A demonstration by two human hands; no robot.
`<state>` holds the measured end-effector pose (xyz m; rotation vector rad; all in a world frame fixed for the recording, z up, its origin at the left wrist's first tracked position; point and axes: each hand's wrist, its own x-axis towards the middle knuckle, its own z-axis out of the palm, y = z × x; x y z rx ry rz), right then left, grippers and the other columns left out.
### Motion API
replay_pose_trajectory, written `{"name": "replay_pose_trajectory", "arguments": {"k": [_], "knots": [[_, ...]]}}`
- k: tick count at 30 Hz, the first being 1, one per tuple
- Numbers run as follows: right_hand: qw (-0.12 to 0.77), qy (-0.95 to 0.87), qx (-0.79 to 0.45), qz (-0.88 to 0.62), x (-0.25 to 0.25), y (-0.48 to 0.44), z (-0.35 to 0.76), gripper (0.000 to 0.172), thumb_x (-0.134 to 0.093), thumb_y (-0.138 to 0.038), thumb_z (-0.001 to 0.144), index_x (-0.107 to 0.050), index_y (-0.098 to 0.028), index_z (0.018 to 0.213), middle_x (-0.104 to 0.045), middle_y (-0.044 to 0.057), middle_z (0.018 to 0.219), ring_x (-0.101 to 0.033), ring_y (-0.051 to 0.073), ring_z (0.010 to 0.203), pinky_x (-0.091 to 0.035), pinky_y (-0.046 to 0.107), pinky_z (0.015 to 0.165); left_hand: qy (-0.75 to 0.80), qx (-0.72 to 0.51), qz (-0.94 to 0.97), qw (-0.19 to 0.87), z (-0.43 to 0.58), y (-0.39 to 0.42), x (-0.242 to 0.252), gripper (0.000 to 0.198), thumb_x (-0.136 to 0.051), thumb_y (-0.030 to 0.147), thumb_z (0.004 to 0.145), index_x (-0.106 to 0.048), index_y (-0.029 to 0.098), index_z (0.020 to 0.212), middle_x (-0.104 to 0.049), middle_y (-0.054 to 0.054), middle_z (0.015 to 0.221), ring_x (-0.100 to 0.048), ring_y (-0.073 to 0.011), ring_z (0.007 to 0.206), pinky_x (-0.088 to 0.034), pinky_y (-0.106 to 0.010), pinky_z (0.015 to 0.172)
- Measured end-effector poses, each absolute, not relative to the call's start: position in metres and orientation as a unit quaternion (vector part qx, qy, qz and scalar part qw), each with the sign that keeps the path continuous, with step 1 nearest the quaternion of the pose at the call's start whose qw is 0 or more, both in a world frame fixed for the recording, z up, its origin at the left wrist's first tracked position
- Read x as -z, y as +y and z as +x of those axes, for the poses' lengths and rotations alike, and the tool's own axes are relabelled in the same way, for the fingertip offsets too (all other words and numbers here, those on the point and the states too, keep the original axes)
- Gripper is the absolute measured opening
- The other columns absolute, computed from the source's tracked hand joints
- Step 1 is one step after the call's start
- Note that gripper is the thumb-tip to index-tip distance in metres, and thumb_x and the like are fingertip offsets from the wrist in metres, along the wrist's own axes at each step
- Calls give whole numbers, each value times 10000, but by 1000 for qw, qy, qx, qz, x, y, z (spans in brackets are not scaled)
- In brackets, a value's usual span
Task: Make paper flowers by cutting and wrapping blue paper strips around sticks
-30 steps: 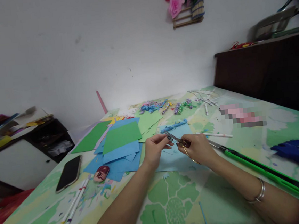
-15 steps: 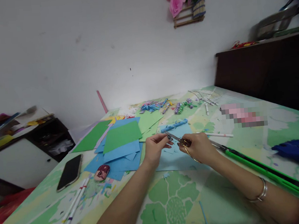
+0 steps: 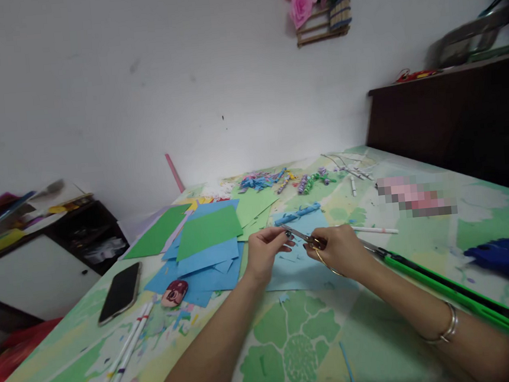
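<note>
My right hand (image 3: 340, 249) is closed around a small pair of scissors (image 3: 301, 235), whose blades point left. Fingers pinched together, my left hand (image 3: 265, 250) meets the scissor tips; whatever is between the fingertips is too small to make out. Under both hands lies a light blue sheet of paper (image 3: 297, 276) with small blue scraps on it. Just beyond the fingers, a blue paper-wrapped stick (image 3: 297, 213) rests on the sheet's far part.
A green box cutter (image 3: 450, 287) lies beside my right forearm. Stacked green paper (image 3: 207, 234) and blue sheets sit to the left, near a phone (image 3: 119, 293), a pink-and-maroon object (image 3: 175, 293) and white sticks (image 3: 128, 347). Curled paper pieces (image 3: 258, 182) are at the back.
Both hands and the scissors keep nearly the same position. The whole view has shifted very slightly; nothing else visibly differs.
</note>
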<state>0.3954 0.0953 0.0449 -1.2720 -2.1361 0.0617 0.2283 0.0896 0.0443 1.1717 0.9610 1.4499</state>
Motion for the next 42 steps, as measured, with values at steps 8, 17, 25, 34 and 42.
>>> {"name": "replay_pose_trajectory", "arguments": {"k": [8, 17, 25, 34, 42], "knots": [[315, -814, -20, -488, -48, 94, 396, 184, -534, -278, 695, -558, -189, 536, -564, -4, 477, -480, 108, 449, -287, 217, 483, 394, -601, 479, 504, 228, 90, -44, 171, -692, 234, 599, -672, 107, 713, -656, -50, 633, -604, -126, 544, -466, -219, 507], [307, -812, -21, -496, -47, 96, 397, 183, -538, -282, 681, -552, -191, 523, -553, -7, 462, -476, 108, 441, -264, 219, 467, 399, -597, 473, 510, 228, 90, -45, 161, -693, 221, 594, -672, 110, 709, -653, -44, 612, -605, -132, 538, -472, -228, 506], [286, -815, -10, -504, -46, 99, 398, 200, -538, -303, 674, -543, -197, 505, -543, -10, 444, -463, 114, 438, -245, 223, 464, 458, -577, 476, 481, 226, 90, -48, 171, -702, 237, 573, -689, 122, 699, -654, -47, 614, -605, -138, 602, -479, -226, 550], [361, -775, -52, -517, -51, 102, 401, 270, -543, -356, 678, -511, -185, 471, -474, -24, 410, -390, 90, 410, -240, 207, 441, 464, -597, 487, 436, 220, 90, -53, 192, -699, 271, 594, -695, 127, 722, -626, -20, 514, -502, -77, 443, -437, -204, 492], [367, -781, -59, -503, -46, 101, 397, 263, -535, -358, 682, -518, -182, 487, -471, -29, 413, -396, 87, 414, -241, 206, 442, 406, -599, 487, 489, 222, 90, -52, 276, -663, 356, 652, -649, 98, 747, -681, -92, 706, -600, -119, 513, -471, -213, 490]]}}
